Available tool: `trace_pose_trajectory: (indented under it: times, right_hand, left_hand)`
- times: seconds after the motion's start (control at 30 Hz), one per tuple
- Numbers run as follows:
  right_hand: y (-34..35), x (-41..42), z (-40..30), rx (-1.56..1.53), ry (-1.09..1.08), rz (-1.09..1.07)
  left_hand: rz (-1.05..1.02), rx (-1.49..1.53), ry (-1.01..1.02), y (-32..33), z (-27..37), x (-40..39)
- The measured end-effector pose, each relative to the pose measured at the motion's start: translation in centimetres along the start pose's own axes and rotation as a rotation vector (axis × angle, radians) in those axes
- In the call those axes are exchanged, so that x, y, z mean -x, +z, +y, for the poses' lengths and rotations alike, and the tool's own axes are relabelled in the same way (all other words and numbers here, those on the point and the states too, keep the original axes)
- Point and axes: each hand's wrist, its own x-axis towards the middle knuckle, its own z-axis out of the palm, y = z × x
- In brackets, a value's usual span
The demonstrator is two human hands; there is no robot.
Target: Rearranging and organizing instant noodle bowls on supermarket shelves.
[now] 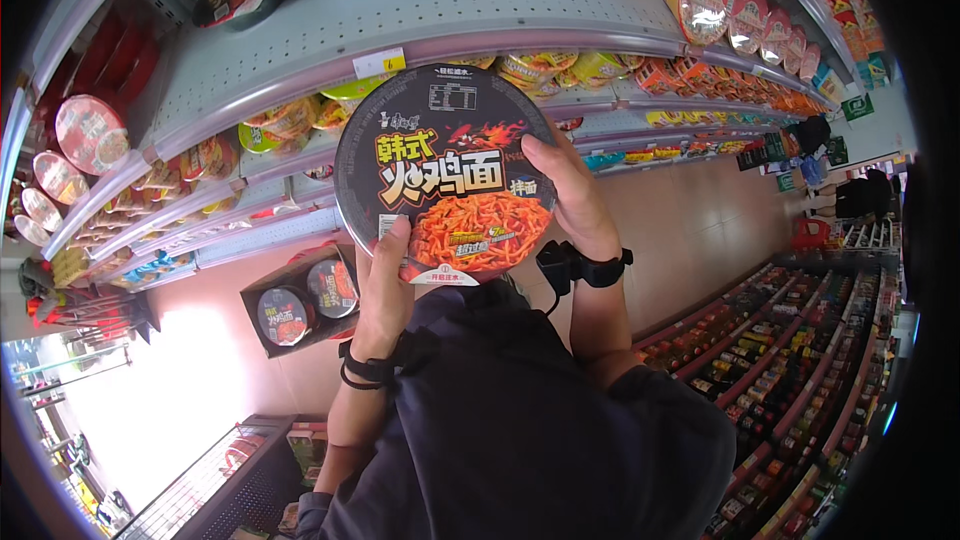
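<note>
A round instant noodle bowl (450,180) is held up before my chest, its black printed lid facing me. The lid bears large writing and a picture of red sauced noodles. My left hand (386,289) grips the lower left rim, thumb on top. On the right side, my right hand (574,191) holds the rim with its thumb over the lid's edge. The fingers of both hands are largely hidden under the bowl. Just beyond it runs the front edge of a perforated metal shelf (450,7), where black-lidded bowls (240,0) stand at the back left.
On the floor at left, an open cardboard box (262,345) contains matching bowls (285,315). Lower shelves carry packaged noodles (536,67); pink-lidded bowls (701,0) stand at upper right. Bottle racks (765,360) rise behind me on the right. Farther right, a person in dark clothing (862,195) is visible.
</note>
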Motion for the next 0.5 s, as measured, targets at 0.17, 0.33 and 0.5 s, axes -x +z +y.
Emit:
trace_pose_trajectory:
  times: [0.17, 0.33, 0.5]
  right_hand:
    - [1.3, 1.0, 1.6, 0.01, 0.037, -0.019]
    - [2.2, 0.7, 3.9, 0.091, 0.058, -0.03]
    - [5.5, -0.1, 10.9, 0.228, 0.151, -0.204]
  left_hand:
    - [0.067, -0.152, 0.003, -1.0, 0.9, 1.6]
    - [0.231, 0.268, -0.224, -2.0, 0.0, 3.2]
    - [0.297, 0.186, -0.298, -9.5, -6.1, 8.2]
